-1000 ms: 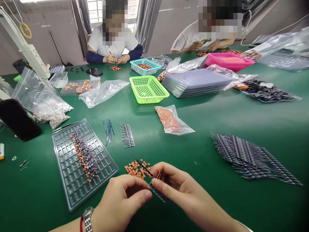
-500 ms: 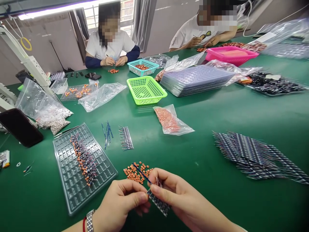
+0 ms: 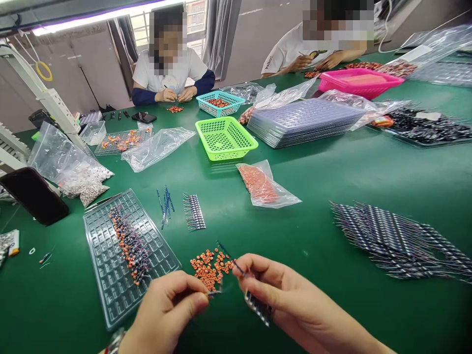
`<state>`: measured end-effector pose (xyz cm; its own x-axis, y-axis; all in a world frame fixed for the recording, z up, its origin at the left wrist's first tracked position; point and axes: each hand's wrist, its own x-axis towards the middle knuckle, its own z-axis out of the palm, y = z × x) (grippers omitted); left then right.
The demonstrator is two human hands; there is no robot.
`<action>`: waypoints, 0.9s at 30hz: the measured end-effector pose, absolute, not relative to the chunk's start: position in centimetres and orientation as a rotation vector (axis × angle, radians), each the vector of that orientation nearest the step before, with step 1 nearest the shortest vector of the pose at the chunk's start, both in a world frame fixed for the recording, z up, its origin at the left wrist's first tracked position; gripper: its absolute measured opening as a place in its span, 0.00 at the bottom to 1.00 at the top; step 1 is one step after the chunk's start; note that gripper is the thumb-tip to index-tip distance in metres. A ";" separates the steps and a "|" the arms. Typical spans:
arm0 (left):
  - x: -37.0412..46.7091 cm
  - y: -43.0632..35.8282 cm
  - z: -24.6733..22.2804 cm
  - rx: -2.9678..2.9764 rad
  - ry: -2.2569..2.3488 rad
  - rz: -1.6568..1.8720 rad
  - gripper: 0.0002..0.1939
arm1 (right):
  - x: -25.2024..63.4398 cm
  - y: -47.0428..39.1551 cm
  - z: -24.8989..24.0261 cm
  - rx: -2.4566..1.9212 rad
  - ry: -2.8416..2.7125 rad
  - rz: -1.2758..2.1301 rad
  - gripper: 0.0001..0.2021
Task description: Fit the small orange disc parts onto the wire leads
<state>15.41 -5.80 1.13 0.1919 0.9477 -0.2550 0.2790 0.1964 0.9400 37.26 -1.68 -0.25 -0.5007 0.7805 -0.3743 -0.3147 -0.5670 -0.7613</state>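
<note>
My left hand (image 3: 171,309) pinches a small wired piece (image 3: 214,293) between thumb and forefinger, just below a loose pile of small orange ring-like parts (image 3: 210,268). To its right, my right hand (image 3: 280,295) is closed around a dark strip of small wired circuit boards (image 3: 258,309). A thin dark blue strip (image 3: 226,250) sticks out from the same fingers toward the pile. The two hands are apart. Left of my left hand lies a clear plastic tray (image 3: 99,275) bearing a row of orange-tipped wired parts (image 3: 129,246).
Ahead lie blue strips (image 3: 165,206), a short wired board strip (image 3: 194,211) and a bag of orange parts (image 3: 261,187). Stacked board strips (image 3: 391,241) are at right. A green basket (image 3: 226,140) and stacked trays (image 3: 306,123) stand farther back. Two people work across the table.
My hands have moved apart. My left hand has drawn left with the small wired piece, while my right hand has shifted slightly right with the board strip and blue strip.
</note>
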 end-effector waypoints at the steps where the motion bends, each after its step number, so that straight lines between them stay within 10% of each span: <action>1: 14.1 -5.8 1.5 1.540 1.400 0.771 0.08 | 37.8 -1.1 -0.3 -1.020 -0.928 1.987 0.20; 10: 4.6 -6.5 1.6 2.756 1.873 0.563 0.12 | 39.5 4.0 -2.6 -1.236 -2.013 0.876 0.09; 27: 3.3 -6.8 -0.5 2.655 1.839 0.837 0.12 | 40.1 3.4 -3.7 -1.249 -2.060 0.747 0.08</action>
